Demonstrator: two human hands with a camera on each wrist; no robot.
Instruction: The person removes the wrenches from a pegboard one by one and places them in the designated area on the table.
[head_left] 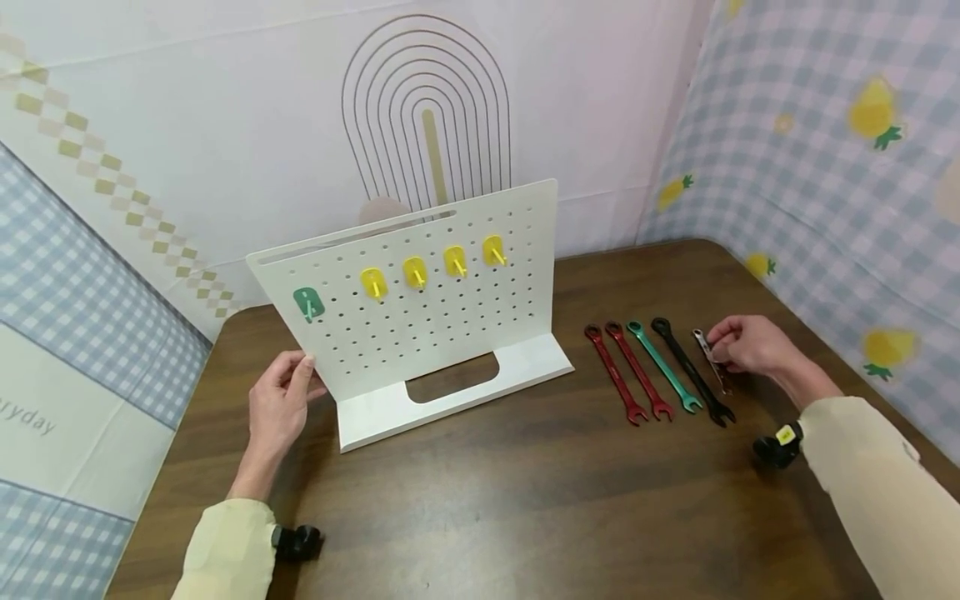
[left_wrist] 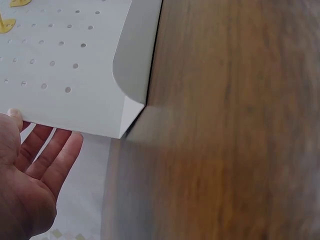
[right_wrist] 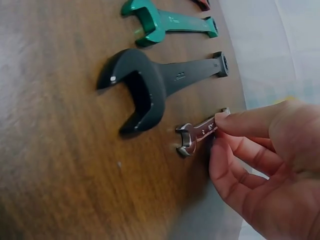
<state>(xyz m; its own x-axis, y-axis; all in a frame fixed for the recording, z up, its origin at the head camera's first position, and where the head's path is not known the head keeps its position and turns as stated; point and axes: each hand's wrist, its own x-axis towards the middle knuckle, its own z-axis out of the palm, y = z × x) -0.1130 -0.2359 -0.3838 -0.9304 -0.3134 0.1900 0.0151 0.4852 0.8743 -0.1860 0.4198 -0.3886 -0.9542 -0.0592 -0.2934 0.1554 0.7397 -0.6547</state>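
Note:
A white pegboard (head_left: 420,325) stands on the table, leaning back. My left hand (head_left: 279,400) holds its left edge; in the left wrist view the thumb of the left hand (left_wrist: 30,180) lies on the front face and the fingers go behind. At the right, my right hand (head_left: 753,346) pinches a small silver wrench (head_left: 708,358) between thumb and fingers. The right wrist view shows the open jaw end of the silver wrench (right_wrist: 187,141) low over the table. Beside it lie a black wrench (head_left: 692,371), a green wrench (head_left: 664,367) and two red wrenches (head_left: 617,375).
Several yellow hooks (head_left: 415,272) and one green hook (head_left: 308,303) sit on the pegboard. The brown wooden table (head_left: 510,500) spreads in front. Patterned cloth (head_left: 810,167) hangs behind and at both sides.

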